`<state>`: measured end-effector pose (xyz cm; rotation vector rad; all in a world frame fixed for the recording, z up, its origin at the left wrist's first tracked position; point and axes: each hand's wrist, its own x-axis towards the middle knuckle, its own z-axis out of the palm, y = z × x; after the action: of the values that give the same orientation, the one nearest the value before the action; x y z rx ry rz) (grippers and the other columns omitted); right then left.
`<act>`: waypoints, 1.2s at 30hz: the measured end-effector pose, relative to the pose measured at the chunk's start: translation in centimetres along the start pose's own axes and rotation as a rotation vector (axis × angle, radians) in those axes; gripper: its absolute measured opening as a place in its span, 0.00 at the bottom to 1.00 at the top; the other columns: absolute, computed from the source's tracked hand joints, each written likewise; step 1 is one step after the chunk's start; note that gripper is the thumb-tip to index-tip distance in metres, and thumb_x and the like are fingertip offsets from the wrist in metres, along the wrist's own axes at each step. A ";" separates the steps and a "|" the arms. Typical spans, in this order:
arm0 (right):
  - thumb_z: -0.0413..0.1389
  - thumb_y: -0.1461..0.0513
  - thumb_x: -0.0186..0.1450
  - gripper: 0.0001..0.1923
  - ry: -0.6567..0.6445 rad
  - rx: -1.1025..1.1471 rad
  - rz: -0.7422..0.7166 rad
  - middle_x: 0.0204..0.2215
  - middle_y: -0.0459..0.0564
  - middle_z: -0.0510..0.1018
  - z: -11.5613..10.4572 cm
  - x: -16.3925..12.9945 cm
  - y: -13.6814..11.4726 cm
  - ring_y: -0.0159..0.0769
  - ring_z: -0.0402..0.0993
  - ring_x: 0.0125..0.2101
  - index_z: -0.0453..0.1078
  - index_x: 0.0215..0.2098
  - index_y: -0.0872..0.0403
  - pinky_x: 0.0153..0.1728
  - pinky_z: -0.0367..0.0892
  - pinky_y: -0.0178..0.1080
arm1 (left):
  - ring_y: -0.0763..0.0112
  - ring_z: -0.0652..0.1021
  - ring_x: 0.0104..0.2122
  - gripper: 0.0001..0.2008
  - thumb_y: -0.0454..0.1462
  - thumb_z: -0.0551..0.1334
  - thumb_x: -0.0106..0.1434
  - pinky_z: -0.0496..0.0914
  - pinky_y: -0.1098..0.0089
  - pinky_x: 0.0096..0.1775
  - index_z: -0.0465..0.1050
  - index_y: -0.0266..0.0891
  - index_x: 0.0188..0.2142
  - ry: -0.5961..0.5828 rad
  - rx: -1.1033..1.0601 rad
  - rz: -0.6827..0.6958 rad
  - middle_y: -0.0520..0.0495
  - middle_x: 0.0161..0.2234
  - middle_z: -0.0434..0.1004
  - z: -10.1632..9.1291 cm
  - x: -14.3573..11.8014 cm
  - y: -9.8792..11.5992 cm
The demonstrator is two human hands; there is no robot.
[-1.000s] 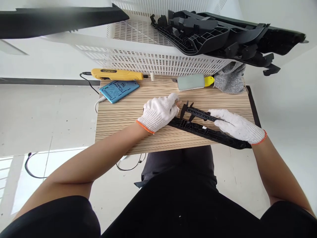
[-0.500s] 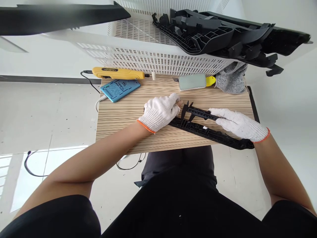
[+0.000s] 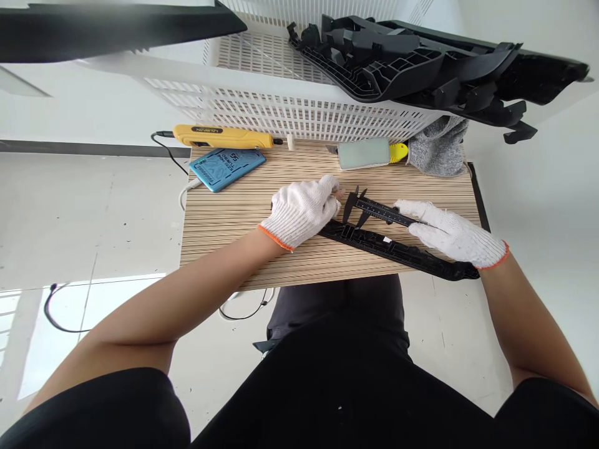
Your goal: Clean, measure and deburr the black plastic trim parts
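Note:
My left hand, in a white knit glove with an orange cuff, is closed on the left end of a long black plastic strip. A bare fingertip shows at the glove's edge. In my gloved right hand is a black vernier caliper, gripped by the right end of its beam. The caliper's larger jaws stand apart and point down at the strip near my left hand; whether they touch it I cannot tell. The strip's right end passes beneath my right hand and wrist.
Along the back of the wood-grain table lie a yellow corded rotary tool, a blue phone-like case, a pale block with a yellow-handled tool and a grey glove. Behind, a white basket bears black plastic parts.
The caliper has shifted very slightly away from me, its jaws a little higher over the strip. My left hand and the strip stay nearly where they were.

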<state>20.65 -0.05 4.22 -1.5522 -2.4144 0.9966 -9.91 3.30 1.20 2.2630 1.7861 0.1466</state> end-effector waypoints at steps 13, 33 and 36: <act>0.47 0.49 0.77 0.18 -0.112 -0.171 0.193 0.33 0.45 0.84 -0.2 0.8 -2.5 0.39 0.80 0.30 0.76 0.51 0.45 0.33 0.68 0.42 | 0.52 0.81 0.36 0.22 0.48 0.49 0.74 0.65 0.64 0.34 0.78 0.46 0.52 -0.003 -0.009 -0.012 0.40 0.35 0.83 -0.1 -0.1 0.0; 0.52 0.49 0.61 0.18 0.435 -0.666 0.479 0.17 0.42 0.57 1.5 -5.6 -0.3 0.31 0.53 0.21 0.52 0.22 0.48 0.27 0.49 0.39 | 0.56 0.82 0.36 0.18 0.44 0.55 0.69 0.69 0.64 0.35 0.78 0.47 0.53 -0.027 -0.038 -0.078 0.45 0.36 0.84 -0.7 0.0 -0.7; 0.51 0.51 0.59 0.17 0.444 -0.654 0.490 0.17 0.42 0.56 1.5 -7.2 0.7 0.30 0.51 0.21 0.49 0.23 0.48 0.27 0.50 0.39 | 0.56 0.82 0.36 0.18 0.44 0.56 0.69 0.71 0.62 0.36 0.78 0.48 0.54 -0.028 -0.054 -0.080 0.45 0.38 0.85 -0.6 0.2 -1.0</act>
<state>23.98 -6.64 4.53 -2.3266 -2.1697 -0.1738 -10.96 3.78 1.46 2.1425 1.8321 0.1460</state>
